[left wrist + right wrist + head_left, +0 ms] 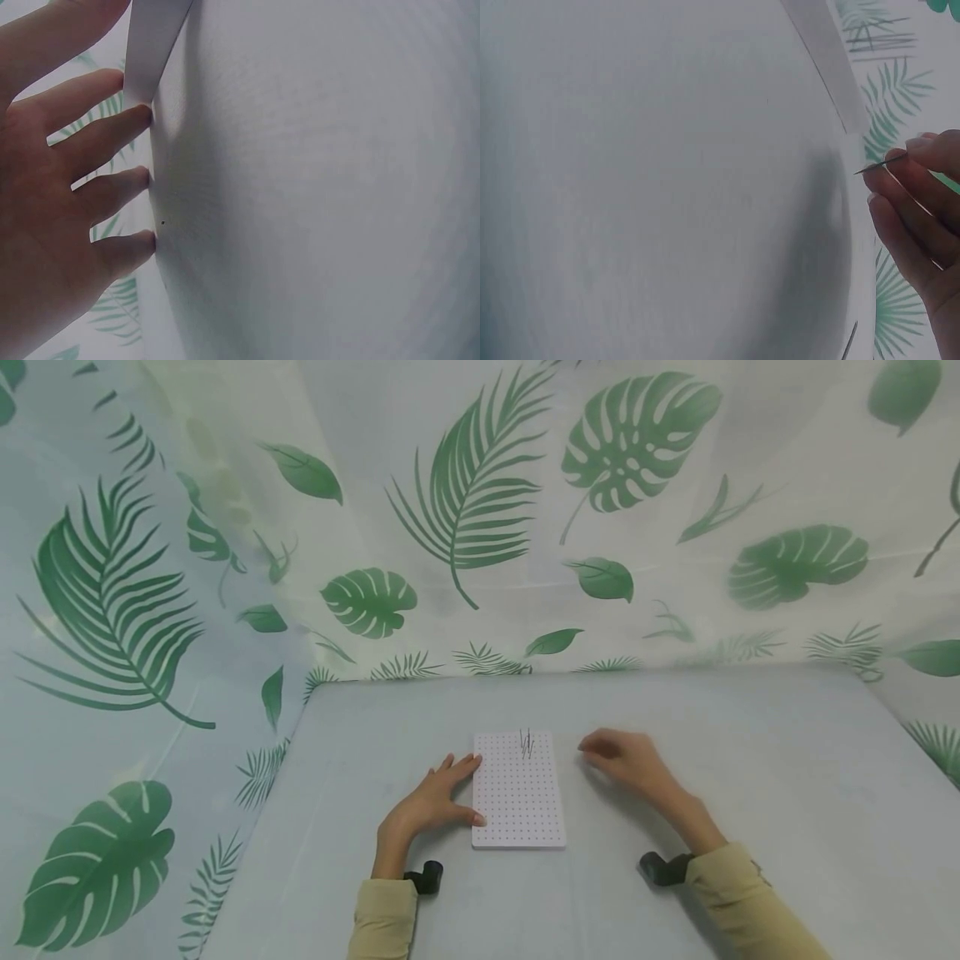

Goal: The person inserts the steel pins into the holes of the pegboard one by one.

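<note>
A white board (pixel 519 810) with a grid of small holes lies on the table, several thin dark needles (pixel 527 745) standing in its far part. My left hand (pixel 433 797) is at the board's left side, fingers spread, with the thumb and a fingertip at its edge. To the right of the board, my right hand (pixel 622 760) is held over the table. In the right wrist view, its thumb and finger pinch a thin needle (pixel 881 163) whose pointed end sticks out past the fingertips.
Another needle (pixel 850 339) shows low in the right wrist view, near the table's far side. The pale table (pixel 750 760) reaches back to a hanging curtain (pixel 510 585) printed with green leaves. A dark wrist camera (pixel 663 868) sits beside the right sleeve.
</note>
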The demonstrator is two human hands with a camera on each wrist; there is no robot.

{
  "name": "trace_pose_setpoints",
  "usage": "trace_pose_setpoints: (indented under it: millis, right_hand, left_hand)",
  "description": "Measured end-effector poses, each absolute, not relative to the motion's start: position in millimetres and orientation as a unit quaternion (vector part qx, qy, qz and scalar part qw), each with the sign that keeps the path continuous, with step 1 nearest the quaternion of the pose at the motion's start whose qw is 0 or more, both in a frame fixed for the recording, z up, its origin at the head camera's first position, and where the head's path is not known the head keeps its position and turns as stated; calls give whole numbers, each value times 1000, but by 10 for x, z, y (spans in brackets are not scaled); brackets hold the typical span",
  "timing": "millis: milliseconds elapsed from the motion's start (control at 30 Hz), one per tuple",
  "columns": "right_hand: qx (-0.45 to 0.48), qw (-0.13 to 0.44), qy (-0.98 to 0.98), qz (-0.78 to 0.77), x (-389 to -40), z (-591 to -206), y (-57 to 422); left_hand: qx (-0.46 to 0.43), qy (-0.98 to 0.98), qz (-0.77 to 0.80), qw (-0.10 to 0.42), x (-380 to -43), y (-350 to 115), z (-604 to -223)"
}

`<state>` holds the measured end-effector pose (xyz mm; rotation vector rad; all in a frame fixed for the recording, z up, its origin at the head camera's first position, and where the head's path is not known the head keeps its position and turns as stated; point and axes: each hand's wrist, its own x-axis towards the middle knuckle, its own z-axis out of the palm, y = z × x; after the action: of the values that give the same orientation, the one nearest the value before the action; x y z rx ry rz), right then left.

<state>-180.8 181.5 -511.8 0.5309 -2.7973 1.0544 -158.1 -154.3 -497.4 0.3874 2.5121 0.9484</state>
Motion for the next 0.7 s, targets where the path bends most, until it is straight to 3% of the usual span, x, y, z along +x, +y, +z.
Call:
trace_pose_setpoints:
  millis: [700]
  right_hand:
    - [154, 18, -877, 455, -1849, -5147, 1343]
  left_hand:
    - [143, 905, 339, 212, -1591, -1559, -4988]
